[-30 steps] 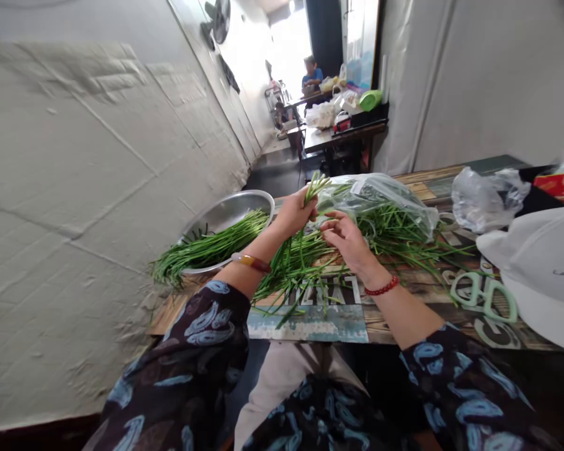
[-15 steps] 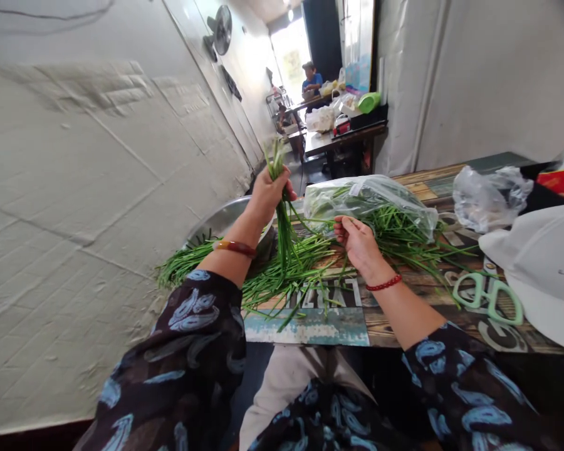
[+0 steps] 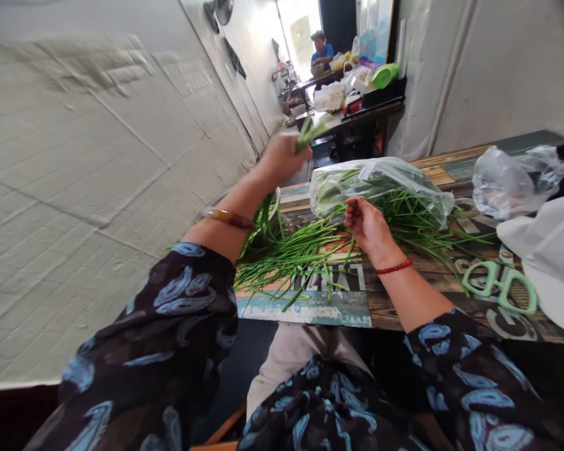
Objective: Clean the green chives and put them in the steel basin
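Note:
My left hand point(image 3: 286, 155), slightly blurred, is raised at the far side of the table with its fingers wrapped round a bunch of chives point(image 3: 310, 131). The pale ends stick out above the fist, and the green leaves hang below, partly behind my forearm. Fingertips pressed together, my right hand point(image 3: 367, 227) hovers in front of a clear plastic bag point(image 3: 385, 172); what they pinch, if anything, is too small to name. Loose chives point(image 3: 301, 254) lie spread on the table between my arms. More chives point(image 3: 404, 216) spill from the bag's open side.
A metal basin point(image 3: 276, 203) is mostly hidden behind my left forearm. To the right lie light-green-handled scissors point(image 3: 501, 288), a white cap point(image 3: 549, 257) and a crumpled plastic bag point(image 3: 512, 181). A wall point(image 3: 75, 219) runs close on the left. Another person point(image 3: 322, 53) sits far back.
My left hand has swung away and up with the bunch, its pale ends now tilting right. The right hand no longer shows a stalk stretching to the bunch. The view has shifted slightly.

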`<state>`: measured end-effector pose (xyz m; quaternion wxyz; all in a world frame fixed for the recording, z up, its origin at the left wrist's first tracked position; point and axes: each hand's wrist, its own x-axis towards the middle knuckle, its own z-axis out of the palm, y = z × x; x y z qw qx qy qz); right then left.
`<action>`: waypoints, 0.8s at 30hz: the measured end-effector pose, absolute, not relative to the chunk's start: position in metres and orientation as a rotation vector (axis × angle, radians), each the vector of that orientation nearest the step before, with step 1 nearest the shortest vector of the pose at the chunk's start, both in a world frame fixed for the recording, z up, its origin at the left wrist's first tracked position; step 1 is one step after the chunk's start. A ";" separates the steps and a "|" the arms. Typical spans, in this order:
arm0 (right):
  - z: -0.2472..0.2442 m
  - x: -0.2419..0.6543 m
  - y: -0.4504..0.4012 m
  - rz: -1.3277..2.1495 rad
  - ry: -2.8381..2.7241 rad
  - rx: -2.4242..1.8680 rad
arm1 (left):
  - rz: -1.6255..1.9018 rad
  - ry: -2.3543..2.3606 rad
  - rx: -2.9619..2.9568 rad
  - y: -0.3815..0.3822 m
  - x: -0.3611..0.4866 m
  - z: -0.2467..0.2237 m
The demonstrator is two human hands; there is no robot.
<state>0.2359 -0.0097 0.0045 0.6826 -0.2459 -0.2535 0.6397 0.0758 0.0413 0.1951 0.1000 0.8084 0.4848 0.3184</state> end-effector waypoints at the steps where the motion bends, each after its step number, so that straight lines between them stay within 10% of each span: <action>1: 0.005 0.235 -0.011 1.448 -0.608 -0.536 | 0.754 1.435 2.420 0.036 0.084 0.182; 13: -0.007 0.233 -0.001 1.178 -0.794 -0.721 | 0.171 1.365 2.147 0.009 0.121 0.112; 24: 0.001 0.200 -0.032 1.405 -1.162 -0.426 | 0.844 1.129 1.643 -0.006 0.127 0.119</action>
